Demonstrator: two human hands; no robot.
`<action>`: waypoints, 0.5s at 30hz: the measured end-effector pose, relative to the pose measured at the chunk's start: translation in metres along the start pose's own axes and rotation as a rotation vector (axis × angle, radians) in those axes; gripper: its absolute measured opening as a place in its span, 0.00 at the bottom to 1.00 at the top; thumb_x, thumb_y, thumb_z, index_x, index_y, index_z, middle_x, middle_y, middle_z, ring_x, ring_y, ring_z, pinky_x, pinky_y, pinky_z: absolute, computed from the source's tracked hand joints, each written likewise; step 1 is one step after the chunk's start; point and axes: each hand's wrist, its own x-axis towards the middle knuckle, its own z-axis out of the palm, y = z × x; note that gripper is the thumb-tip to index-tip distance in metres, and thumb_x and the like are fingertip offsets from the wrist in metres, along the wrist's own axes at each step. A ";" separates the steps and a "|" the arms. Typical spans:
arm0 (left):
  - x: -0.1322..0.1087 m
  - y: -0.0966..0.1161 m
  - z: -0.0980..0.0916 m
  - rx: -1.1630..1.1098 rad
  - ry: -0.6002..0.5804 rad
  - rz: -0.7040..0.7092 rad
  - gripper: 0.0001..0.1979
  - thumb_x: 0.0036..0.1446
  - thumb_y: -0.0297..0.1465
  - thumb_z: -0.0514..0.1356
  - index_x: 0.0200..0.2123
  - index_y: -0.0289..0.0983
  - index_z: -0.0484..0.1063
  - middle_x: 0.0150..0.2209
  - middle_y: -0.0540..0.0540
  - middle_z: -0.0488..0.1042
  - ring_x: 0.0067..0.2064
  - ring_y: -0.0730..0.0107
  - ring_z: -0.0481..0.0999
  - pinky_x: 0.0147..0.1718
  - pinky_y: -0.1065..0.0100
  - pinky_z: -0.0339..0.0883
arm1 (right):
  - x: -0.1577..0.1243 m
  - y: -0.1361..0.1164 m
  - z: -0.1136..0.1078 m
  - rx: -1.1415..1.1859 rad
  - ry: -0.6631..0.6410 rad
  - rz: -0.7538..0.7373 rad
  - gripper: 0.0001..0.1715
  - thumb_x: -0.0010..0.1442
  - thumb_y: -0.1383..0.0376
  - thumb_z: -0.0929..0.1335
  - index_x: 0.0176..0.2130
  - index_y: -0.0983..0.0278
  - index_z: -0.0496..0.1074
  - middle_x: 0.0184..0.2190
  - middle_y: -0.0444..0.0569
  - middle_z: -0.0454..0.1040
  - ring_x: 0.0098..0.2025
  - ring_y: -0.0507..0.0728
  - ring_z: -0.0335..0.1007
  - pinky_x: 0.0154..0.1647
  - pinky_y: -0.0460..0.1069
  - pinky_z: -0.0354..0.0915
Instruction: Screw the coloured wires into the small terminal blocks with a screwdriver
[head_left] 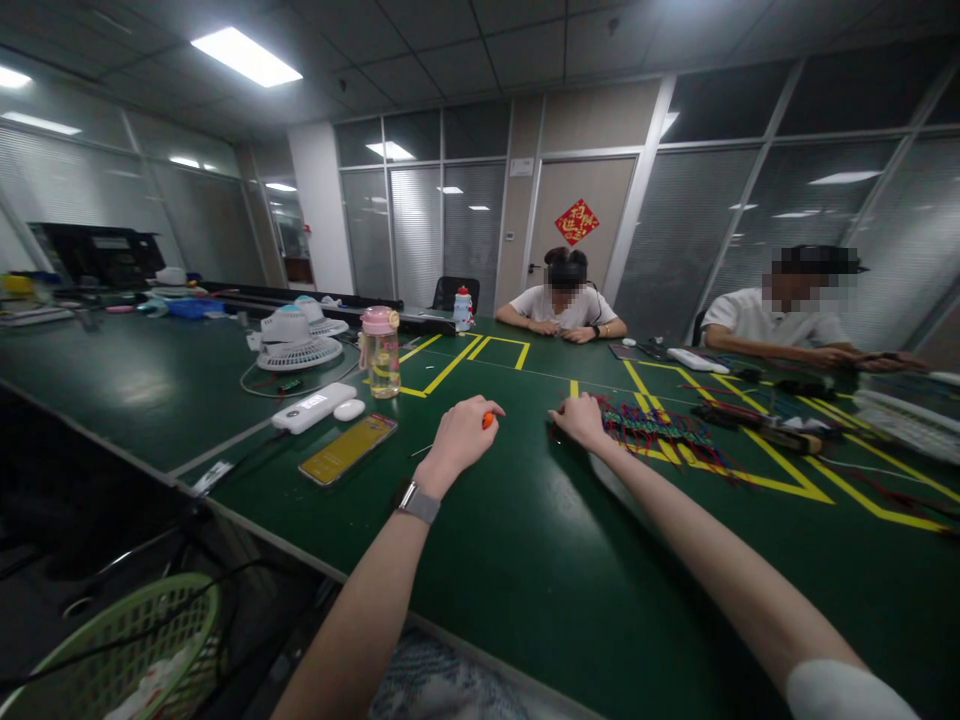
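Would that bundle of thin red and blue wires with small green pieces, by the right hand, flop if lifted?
The wire bundle would probably sag, since its strands look thin and splay out. It may snag or tangle, as many wires cross. Low and spread flat, it seems unlikely to roll.

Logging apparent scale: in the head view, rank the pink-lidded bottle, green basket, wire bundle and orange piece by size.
Green basket, partly out of frame
Wire bundle
Pink-lidded bottle
Orange piece, partly covered
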 end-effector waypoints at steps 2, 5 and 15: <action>0.000 0.000 0.000 0.005 0.001 -0.003 0.12 0.57 0.27 0.52 0.38 0.41 0.75 0.40 0.48 0.74 0.39 0.68 0.74 0.39 0.68 0.65 | 0.000 -0.010 0.002 0.026 0.014 0.017 0.17 0.57 0.63 0.65 0.35 0.72 0.79 0.35 0.67 0.75 0.47 0.68 0.67 0.48 0.57 0.57; 0.000 -0.001 0.001 0.011 0.016 0.012 0.12 0.57 0.27 0.53 0.38 0.41 0.75 0.40 0.48 0.74 0.39 0.68 0.74 0.38 0.68 0.65 | -0.005 -0.023 0.004 0.110 0.011 -0.027 0.13 0.56 0.69 0.64 0.35 0.70 0.78 0.34 0.63 0.77 0.42 0.63 0.72 0.45 0.53 0.61; 0.000 0.012 -0.004 -0.156 0.221 0.044 0.11 0.58 0.31 0.53 0.37 0.39 0.75 0.37 0.47 0.76 0.38 0.69 0.74 0.41 0.69 0.65 | -0.092 -0.050 -0.003 0.706 -0.028 -0.647 0.09 0.57 0.67 0.66 0.36 0.63 0.78 0.34 0.50 0.77 0.38 0.54 0.71 0.40 0.48 0.67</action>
